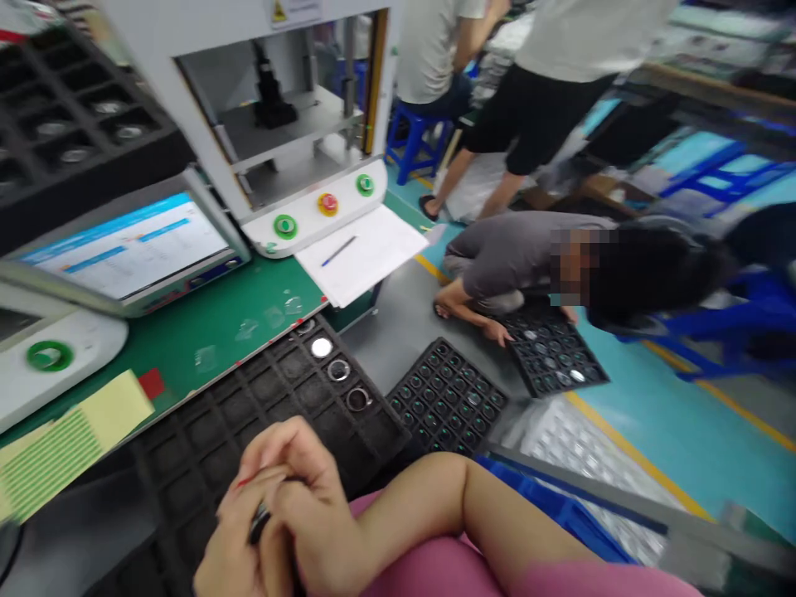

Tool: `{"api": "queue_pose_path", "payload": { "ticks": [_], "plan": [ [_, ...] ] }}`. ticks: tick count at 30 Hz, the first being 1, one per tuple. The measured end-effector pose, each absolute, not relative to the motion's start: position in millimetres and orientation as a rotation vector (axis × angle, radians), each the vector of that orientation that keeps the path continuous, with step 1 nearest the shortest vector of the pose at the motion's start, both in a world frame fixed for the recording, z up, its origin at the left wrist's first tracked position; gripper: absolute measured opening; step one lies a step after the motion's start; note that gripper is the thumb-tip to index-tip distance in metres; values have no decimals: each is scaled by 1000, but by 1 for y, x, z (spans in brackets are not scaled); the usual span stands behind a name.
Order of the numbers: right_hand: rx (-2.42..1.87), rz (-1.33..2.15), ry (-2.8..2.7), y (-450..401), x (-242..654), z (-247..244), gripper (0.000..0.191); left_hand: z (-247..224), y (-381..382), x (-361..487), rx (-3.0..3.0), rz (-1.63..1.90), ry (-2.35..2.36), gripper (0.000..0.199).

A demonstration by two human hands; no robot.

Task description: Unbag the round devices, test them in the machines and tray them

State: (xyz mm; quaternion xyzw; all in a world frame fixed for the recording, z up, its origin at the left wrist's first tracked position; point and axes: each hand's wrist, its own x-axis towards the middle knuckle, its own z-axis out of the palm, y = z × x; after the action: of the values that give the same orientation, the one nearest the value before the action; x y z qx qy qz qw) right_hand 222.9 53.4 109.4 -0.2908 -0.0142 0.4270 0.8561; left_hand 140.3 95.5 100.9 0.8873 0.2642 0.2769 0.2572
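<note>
My left hand (233,535) and my right hand (311,497) are brought together at the lower middle, fingers curled against each other. Between them shows a small dark part with a shiny edge (259,524); the fingers cover most of it. A thin red line or strip (246,480) shows by the fingertips. Just beyond the hands lies a black compartment tray (249,390). Round parts sit in its far right cells, among them a bright disc (322,347) and a dark ring-shaped part (359,400).
A press machine (314,203) with buttons and a monitor (130,253) stand on the green bench (180,340). Paper and a pen (339,250) lie at its edge. To the right, a crouching person (516,257) touches a filled tray (560,356); another filled tray (444,398) is nearer.
</note>
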Motion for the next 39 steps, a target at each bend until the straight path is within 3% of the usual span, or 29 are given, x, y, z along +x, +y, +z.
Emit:
{"api": "queue_pose_path", "payload": {
  "ticks": [4,8,12,21,27,39],
  "plan": [
    [-689,1001,-131,39,229,105,12,108,89,143,2352,825,531,18],
    [-991,819,-309,29,254,87,13,91,99,121,1720,753,869,23],
    [-1231,582,-226,18,281,59,28,45,115,85,1416,698,1180,35],
    [-1294,670,-144,16,274,42,34,-22,85,70,1611,422,1313,17],
    [-1297,756,-262,24,265,44,33,-37,73,99,1893,374,1219,18],
    [-1293,844,-404,28,262,37,28,-43,108,57,1979,441,1452,16]
  ]
}}
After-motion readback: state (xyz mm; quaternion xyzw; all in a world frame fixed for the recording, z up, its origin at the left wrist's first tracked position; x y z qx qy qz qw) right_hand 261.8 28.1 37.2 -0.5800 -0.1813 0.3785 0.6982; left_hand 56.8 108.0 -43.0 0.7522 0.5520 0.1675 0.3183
